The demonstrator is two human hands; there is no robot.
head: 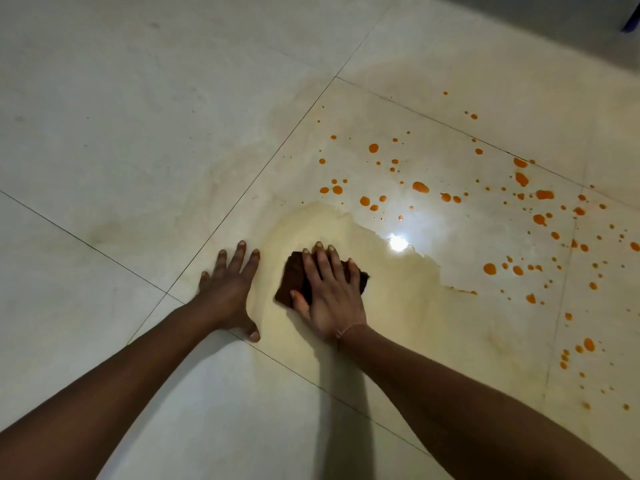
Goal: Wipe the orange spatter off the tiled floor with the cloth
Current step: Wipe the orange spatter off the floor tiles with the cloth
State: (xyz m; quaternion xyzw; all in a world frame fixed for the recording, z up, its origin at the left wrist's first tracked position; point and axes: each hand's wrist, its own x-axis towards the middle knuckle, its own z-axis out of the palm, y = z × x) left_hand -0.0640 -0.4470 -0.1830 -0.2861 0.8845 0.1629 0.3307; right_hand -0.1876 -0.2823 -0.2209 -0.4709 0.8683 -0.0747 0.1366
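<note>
**Right hand.** The right hand (329, 292) lies palm down on a dark brown cloth (293, 277). Its fingers are straight and slightly spread and press the cloth onto the floor. No finger curls round the cloth, and the thumb rests along its near left edge. A thin thread (349, 330) circles the right wrist.

**Cloth.** The cloth is bunched into a small pad. Its left part and far right corner show from under the hand, and its outline is slightly blurred.

**Left hand.** The left hand (230, 292) sits just left of the cloth without touching it. It rests palm down on bare tile with the fingers straight and splayed, and it holds nothing.

**Floor.** The cloth sits within a pale yellow film (346, 223) on the tiled floor (138, 116). The film reaches beyond the cloth, to its right and towards its near side. The orange spatter (420, 187) lies beyond and to the right of the cloth, well apart from it. It consists of many round drops, large and small, scattered over the glossy tile. A glare spot (397, 243) shines to the right of the cloth, at the film's edge. Dark grout lines (277, 150) cross to the left of the cloth, close by the left hand. A blue object (631, 24) shows far beyond the cloth to the right, but too little of it is visible to identify it.
</note>
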